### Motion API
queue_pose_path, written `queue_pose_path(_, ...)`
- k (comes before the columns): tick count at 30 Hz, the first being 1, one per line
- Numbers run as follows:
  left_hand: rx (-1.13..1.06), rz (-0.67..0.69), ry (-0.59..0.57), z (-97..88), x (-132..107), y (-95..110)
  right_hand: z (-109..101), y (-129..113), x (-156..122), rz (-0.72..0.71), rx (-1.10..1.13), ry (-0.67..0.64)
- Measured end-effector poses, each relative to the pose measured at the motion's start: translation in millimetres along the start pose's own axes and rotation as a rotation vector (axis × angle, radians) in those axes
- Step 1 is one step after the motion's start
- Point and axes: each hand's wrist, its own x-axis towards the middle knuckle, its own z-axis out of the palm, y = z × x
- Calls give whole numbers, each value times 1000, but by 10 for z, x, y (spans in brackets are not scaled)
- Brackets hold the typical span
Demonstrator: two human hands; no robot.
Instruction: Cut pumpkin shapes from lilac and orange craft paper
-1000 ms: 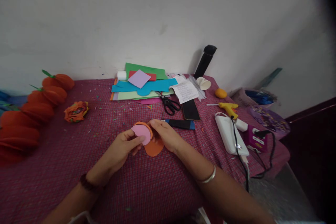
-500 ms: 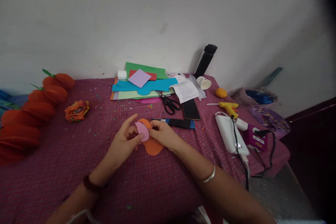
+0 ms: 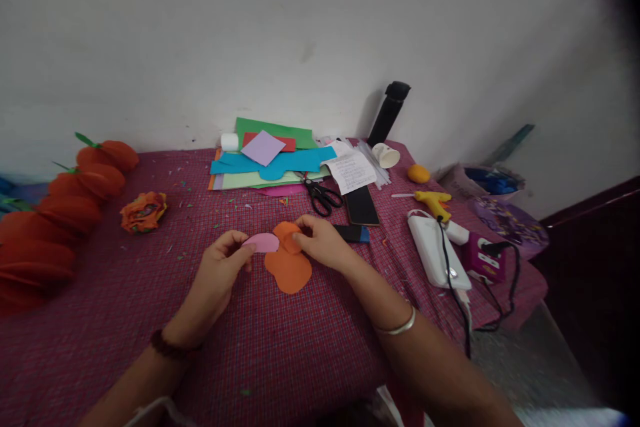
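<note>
1. Across the bench (image 3: 280, 353), small paper scraps dotted the red checked cloth. Any of them could have clung to a sticky face, and the cloth could have ruckled under a resting wrist.
2. At nine o'clock from the hands, well apart, stood the row of orange paper pumpkins (image 3: 65, 203). Only a wide left-arm sweep looked likely to crush them.
3. At twelve o'clock lay the stack of coloured sheets (image 3: 265, 163), with uneven edges. Pulling out one sheet might have dragged the others along.
4. At three o'clock lay the white power bank (image 3: 433, 250), with a black cable (image 3: 457, 293) running off the bench's near edge and the yellow glue gun (image 3: 434, 200) just beyond it. The right forearm passed near, so a snag could have dragged the lot.
5. At the centre, the right hand (image 3: 323, 243) pinched the upper lobe of the orange cut-out (image 3: 289, 272), and the lower lobe lay on the cloth. Too hard a pinch could have creased the thin sheet.
6. At one o'clock, just past the right hand, lay the black scissors (image 3: 323, 197), where a blind reach could have met the blades.
7. The left hand (image 3: 223, 263) was closed in a fingertip pinch on the left end of the pink piece (image 3: 263, 243). Its other end met the orange top, though I could not tell whether they touched. It could have gone on skewed.
</note>
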Motion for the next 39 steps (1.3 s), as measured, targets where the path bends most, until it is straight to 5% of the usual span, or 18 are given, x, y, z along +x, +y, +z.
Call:
queue_pose_path(3, -56, -37, -48, 19, -22, 0, -3, -79, -43, -166, -30, 108)
queue_pose_path(8, 37, 3, -200, 89, -88, 2, 134, -248, -157, -266, 12, -74)
queue_pose_path(14, 698, 481, -364, 76, -156, 71, 134, -228, -183, -304, -89, -194)
queue_pose_path(19, 1006, 862, -332, 7, -190, 148, 146, -234, -169, -114, 264, -302)
queue_pose_path(24, 911, 1013, -208, 10, -313, 245, 271, -250, -144, 242, 643, -181)
queue_pose_path(28, 604, 807, -124, 106, -408, 316, 283, -222, -106, 214, 579, -30)
queue_pose_path(34, 248, 246, -133, 247, -313, 152, 281, -278, -164, -51, 310, -104)
queue_pose_path(39, 218, 125, -48, 182, -202, 6, 308, -268, -238, -125, 213, -169)
